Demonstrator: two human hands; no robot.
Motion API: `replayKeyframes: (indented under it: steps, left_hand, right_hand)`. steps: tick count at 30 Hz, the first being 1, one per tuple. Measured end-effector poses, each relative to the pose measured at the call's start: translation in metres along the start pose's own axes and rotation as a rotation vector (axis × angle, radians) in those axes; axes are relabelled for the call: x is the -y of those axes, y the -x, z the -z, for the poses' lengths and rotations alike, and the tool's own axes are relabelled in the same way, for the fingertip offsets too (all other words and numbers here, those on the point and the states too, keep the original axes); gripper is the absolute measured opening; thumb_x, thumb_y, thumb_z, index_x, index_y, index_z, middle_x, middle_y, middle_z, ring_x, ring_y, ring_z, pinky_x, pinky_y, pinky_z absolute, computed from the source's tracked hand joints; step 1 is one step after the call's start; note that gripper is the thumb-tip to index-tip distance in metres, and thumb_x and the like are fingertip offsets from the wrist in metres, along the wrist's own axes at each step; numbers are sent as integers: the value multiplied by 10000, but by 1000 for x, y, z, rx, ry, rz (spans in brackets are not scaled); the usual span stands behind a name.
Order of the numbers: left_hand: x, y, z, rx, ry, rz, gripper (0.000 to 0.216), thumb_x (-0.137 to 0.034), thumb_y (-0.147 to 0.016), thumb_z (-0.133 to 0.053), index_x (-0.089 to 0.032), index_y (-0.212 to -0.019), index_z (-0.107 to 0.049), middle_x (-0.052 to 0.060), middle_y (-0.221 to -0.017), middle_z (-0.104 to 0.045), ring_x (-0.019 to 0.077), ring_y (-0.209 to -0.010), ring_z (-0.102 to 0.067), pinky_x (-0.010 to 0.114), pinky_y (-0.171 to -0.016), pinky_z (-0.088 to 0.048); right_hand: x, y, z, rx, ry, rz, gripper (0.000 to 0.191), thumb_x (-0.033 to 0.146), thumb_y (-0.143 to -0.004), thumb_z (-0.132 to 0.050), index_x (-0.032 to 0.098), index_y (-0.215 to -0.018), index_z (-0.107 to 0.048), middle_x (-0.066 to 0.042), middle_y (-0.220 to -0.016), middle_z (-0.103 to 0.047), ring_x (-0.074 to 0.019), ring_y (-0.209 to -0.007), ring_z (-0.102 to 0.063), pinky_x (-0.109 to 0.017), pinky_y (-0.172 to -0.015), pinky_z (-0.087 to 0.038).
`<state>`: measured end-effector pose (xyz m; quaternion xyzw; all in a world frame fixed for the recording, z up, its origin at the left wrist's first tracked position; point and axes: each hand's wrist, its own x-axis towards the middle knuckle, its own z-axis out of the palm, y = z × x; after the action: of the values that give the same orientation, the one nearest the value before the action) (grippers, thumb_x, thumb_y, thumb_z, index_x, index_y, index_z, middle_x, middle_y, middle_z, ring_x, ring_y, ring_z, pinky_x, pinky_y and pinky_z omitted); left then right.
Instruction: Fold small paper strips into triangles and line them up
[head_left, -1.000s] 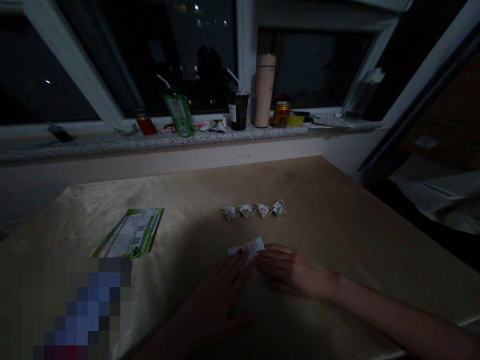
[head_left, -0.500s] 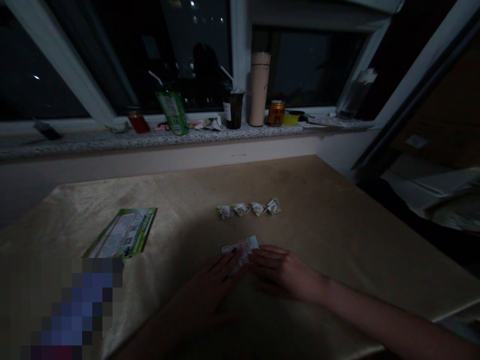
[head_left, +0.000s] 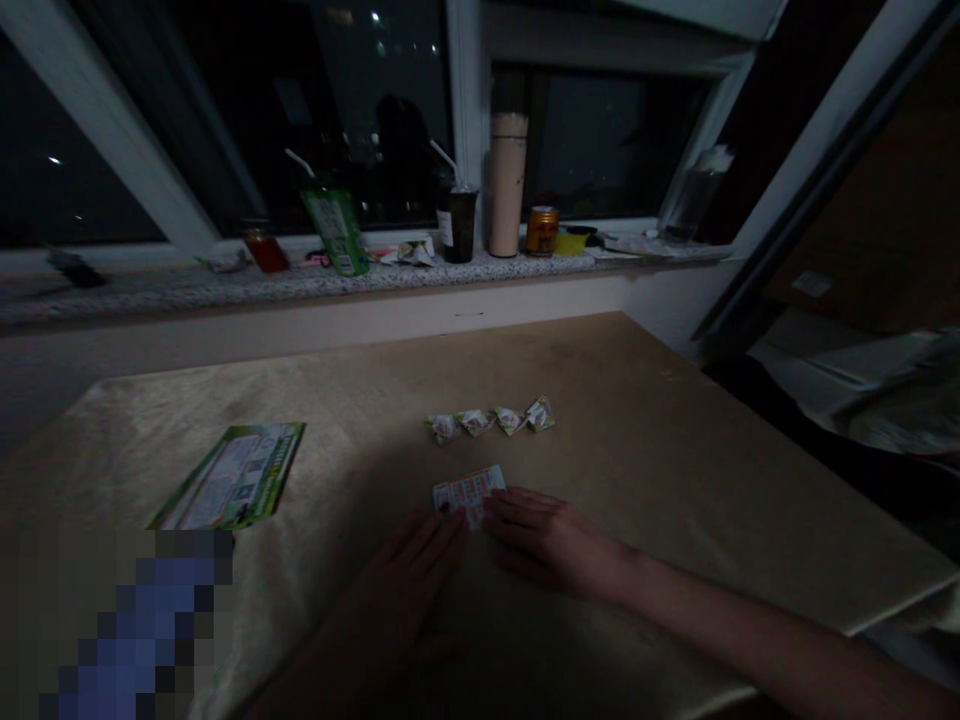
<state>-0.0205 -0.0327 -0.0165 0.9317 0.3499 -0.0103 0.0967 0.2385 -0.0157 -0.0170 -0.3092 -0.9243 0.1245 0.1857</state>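
A small printed paper piece [head_left: 469,491] lies flat on the tan table [head_left: 675,450] in dim light. My left hand [head_left: 401,585] lies flat with its fingers stretched out, fingertips touching the paper's near left edge. My right hand [head_left: 551,535] rests flat beside it, its fingertips on the paper's right edge. Neither hand grips anything. Just beyond the paper, several small folded paper shapes [head_left: 491,421] sit in a row.
A green printed leaflet [head_left: 232,488] lies at the table's left. On the stone windowsill [head_left: 187,285] stand a green carton with a straw [head_left: 332,228], a dark cup [head_left: 456,222], a tall beige flask [head_left: 507,184] and a can [head_left: 541,230]. A blurred patch covers the lower left.
The view has drifted slightly, so everything sits a little further left. More of the paper piece shows beyond my fingertips; both hands stay flat at its edges.
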Motion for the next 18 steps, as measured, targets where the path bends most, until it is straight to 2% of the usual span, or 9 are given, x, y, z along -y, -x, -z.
replayKeyframes:
  steps: [4,7,10,13,18]
  left_hand:
    - [7,-1,4,23,24,-15,941,-612,-806,-542,-239,-1490,-13,85,-1527,-211,282,-1375,-245,452,-1124,-166]
    - [12,-2,11,31,7,-31,898,-623,-825,-508,-235,-1490,-45,78,-1527,-213,271,-1382,-228,458,-1128,-140]
    - [15,-2,14,36,-31,-7,863,-603,-838,-501,-215,-1489,-89,90,-1522,-222,290,-1388,-198,493,-1124,-117]
    - [12,0,7,3,-46,36,902,-631,-812,-514,-183,-1488,-119,119,-1514,-233,307,-1376,-233,497,-1121,-134]
    - [0,4,-10,-84,-47,118,963,-640,-752,-582,-124,-1473,-205,161,-1496,-264,326,-1356,-278,448,-1108,-236]
  right_hand:
    - [2,-9,-1,14,13,20,363,330,-899,-509,108,-1171,-601,-156,-1387,-461,-248,-1329,-364,-409,-1137,-251]
    - [2,-13,-3,56,-35,46,439,327,-917,-472,120,-1304,-492,-137,-1354,-502,-209,-1280,-436,-355,-1109,-314]
    - [0,-14,-3,72,-53,49,471,325,-924,-461,150,-1361,-429,-119,-1388,-470,-204,-1293,-420,-356,-1104,-319]
    - [-1,-16,-2,72,-53,39,461,342,-916,-483,140,-1330,-471,-120,-1390,-467,-206,-1302,-407,-358,-1116,-298]
    - [2,-22,-7,55,15,18,419,376,-916,-480,142,-1257,-543,-110,-1370,-494,-223,-1318,-381,-398,-1147,-225]
